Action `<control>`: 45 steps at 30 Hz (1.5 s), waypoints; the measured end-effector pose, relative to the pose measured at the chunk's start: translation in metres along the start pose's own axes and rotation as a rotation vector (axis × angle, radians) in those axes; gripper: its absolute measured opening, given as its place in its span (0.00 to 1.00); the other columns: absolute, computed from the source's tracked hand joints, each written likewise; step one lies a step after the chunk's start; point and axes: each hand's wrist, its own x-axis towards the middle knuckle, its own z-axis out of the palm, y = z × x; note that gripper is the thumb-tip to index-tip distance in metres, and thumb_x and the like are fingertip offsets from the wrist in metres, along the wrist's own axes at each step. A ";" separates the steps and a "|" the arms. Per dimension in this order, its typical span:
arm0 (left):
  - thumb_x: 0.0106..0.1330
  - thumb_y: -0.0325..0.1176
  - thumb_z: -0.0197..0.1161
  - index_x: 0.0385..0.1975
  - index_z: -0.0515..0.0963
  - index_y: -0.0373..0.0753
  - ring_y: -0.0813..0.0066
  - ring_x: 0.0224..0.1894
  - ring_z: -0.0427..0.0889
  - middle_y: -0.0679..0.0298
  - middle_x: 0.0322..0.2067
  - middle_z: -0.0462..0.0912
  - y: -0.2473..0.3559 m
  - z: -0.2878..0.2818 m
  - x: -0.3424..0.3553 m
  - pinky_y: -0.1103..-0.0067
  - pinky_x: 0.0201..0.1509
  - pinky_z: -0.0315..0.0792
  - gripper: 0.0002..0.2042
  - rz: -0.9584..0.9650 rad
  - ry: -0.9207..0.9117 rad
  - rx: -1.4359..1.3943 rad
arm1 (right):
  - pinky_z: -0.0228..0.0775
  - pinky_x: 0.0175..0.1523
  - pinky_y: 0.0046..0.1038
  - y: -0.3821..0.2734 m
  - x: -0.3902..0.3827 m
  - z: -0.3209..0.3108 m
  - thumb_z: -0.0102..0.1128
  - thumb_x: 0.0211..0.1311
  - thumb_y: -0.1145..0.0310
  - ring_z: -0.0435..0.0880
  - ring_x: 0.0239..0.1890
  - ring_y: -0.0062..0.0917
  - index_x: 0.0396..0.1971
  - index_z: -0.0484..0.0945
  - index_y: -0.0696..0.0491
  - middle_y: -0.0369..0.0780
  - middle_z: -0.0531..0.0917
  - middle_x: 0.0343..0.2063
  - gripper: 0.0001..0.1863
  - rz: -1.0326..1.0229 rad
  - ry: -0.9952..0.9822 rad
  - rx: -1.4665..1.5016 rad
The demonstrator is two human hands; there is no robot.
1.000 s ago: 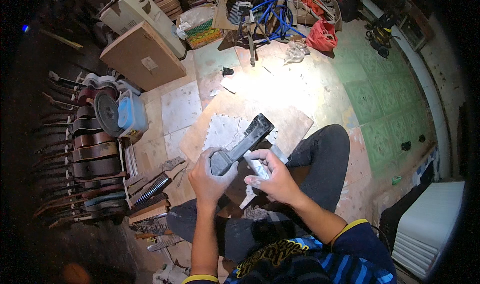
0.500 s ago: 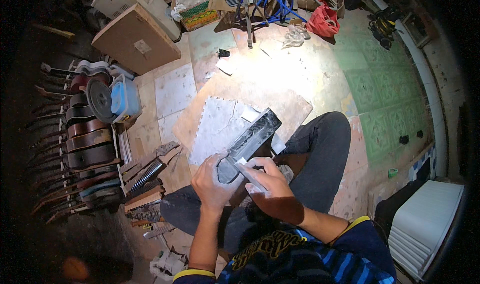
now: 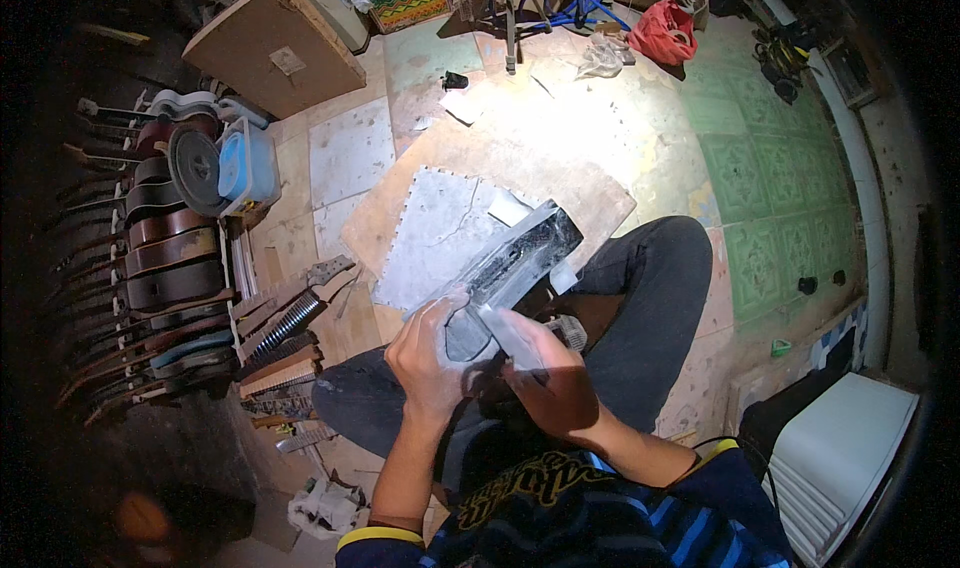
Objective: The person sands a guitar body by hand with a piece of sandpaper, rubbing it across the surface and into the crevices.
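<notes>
A long dark block-like piece [image 3: 535, 246], coated in pale dust, slants across my lap, its far end pointing up and right. My left hand [image 3: 425, 358] is wrapped round its near, rounded end. At that end's right edge, my right hand [image 3: 560, 380] presses a small flat pale grey piece [image 3: 512, 336] against it, possibly folded sandpaper; its fingers are partly hidden and smeared. Beyond lies a cracked whitish sheet [image 3: 425, 230] on a brown board [image 3: 590, 186]. One small white piece [image 3: 508, 208] rests on the sheet; another [image 3: 564, 276] is beside my knee.
Guitar bodies [image 3: 170, 236] hang in a row at the left, beside a plastic tub [image 3: 258, 173] with blue inside. Hand tools [image 3: 285, 330] lie by my left knee. A large carton [image 3: 275, 53], a red bag [image 3: 662, 34] and a white ribbed plastic unit [image 3: 850, 453] surround me.
The dark piece has turned slightly, showing more of its broad face, and its far end sits further right. My right hand has shifted its fingers along the near end. The view has moved a little.
</notes>
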 end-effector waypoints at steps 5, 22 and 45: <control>0.60 0.41 0.74 0.45 0.82 0.34 0.54 0.43 0.90 0.52 0.41 0.90 -0.002 0.004 -0.011 0.69 0.47 0.82 0.19 0.049 -0.011 0.012 | 0.64 0.71 0.33 0.001 0.003 0.002 0.54 0.74 0.69 0.76 0.66 0.34 0.69 0.65 0.68 0.53 0.77 0.64 0.28 -0.026 0.021 0.198; 0.56 0.31 0.76 0.44 0.79 0.33 0.53 0.43 0.91 0.49 0.42 0.89 0.000 0.003 -0.010 0.68 0.47 0.83 0.18 -0.010 0.044 0.006 | 0.56 0.76 0.34 -0.013 0.005 -0.001 0.49 0.81 0.54 0.68 0.73 0.38 0.73 0.53 0.70 0.57 0.68 0.70 0.38 0.124 -0.119 0.080; 0.55 0.40 0.82 0.50 0.75 0.35 0.59 0.38 0.91 0.52 0.38 0.89 -0.007 0.008 -0.016 0.69 0.44 0.83 0.28 0.050 0.055 0.044 | 0.58 0.76 0.36 -0.010 0.005 -0.005 0.50 0.80 0.61 0.68 0.74 0.37 0.72 0.53 0.69 0.58 0.68 0.70 0.34 0.061 -0.126 -0.014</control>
